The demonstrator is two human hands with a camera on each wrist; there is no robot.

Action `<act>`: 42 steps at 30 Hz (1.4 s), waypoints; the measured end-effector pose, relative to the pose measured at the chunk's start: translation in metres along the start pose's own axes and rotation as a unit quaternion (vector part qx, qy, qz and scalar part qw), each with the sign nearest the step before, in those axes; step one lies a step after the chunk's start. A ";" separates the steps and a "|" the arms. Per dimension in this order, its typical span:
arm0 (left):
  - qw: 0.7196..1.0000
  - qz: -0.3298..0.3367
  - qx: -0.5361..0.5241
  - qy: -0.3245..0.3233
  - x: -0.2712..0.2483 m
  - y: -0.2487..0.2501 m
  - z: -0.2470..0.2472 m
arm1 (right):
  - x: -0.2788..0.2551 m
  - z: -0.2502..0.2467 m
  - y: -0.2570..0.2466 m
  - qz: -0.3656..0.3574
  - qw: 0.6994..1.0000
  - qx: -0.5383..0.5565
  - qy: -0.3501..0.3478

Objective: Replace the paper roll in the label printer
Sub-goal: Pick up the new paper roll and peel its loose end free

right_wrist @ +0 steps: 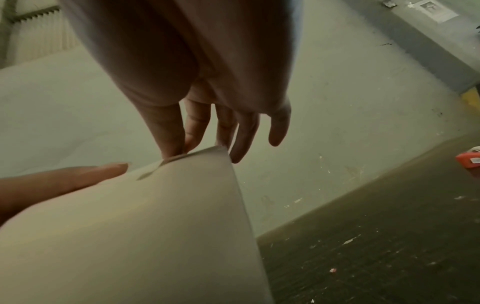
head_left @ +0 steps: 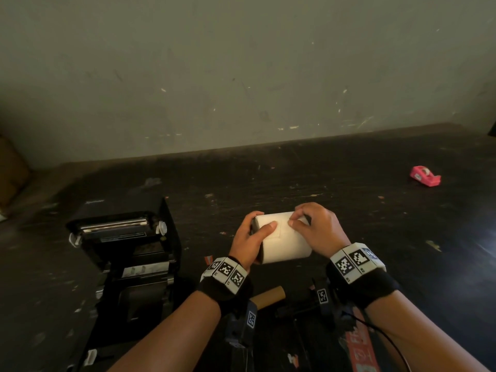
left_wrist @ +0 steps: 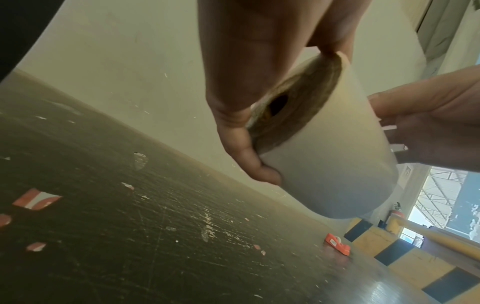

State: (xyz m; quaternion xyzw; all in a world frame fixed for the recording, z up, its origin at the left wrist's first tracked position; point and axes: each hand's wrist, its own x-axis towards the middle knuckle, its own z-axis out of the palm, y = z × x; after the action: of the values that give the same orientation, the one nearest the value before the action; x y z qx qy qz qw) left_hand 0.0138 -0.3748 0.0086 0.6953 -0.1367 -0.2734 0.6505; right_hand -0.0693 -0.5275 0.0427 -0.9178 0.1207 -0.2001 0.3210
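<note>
I hold a white paper roll (head_left: pixel 284 238) above the dark table, lying sideways between both hands. My left hand (head_left: pixel 259 224) grips its left end, thumb across the top and fingers (left_wrist: pixel 241 127) curled round the end face with the brown core hole. At the top right of the roll, my right hand (head_left: pixel 294 220) pinches the loose paper edge (right_wrist: pixel 182 157), which is lifted slightly off the roll (right_wrist: pixel 130 236). The black label printer (head_left: pixel 126 251) stands to the left with its lid up. Its roll bay is dark, and I cannot see inside it.
An empty brown cardboard core (head_left: pixel 268 296) lies on the table (head_left: pixel 349 200) just below my wrists, beside a black part. A pink tape dispenser (head_left: pixel 425 177) sits far right. Red tape scraps dot the surface. A grey wall runs along the table's far edge.
</note>
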 end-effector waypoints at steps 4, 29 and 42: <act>1.000 -0.014 -0.007 -0.003 0.002 0.000 -0.001 | -0.003 0.004 0.000 -0.045 0.999 -0.005 0.020; 0.994 -0.094 -0.051 0.005 0.012 -0.023 -0.021 | -0.030 0.022 0.010 -0.052 0.991 0.121 -0.021; 0.991 -0.123 -0.033 -0.046 0.019 -0.034 -0.014 | -0.016 0.035 0.018 -0.012 0.998 0.066 0.005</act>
State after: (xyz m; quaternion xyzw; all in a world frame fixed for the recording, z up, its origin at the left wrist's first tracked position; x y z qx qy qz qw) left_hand 0.0313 -0.3693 -0.0286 0.6713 -0.0707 -0.3876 0.6277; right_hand -0.0695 -0.5166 0.0012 -0.8950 0.0980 -0.2155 0.3781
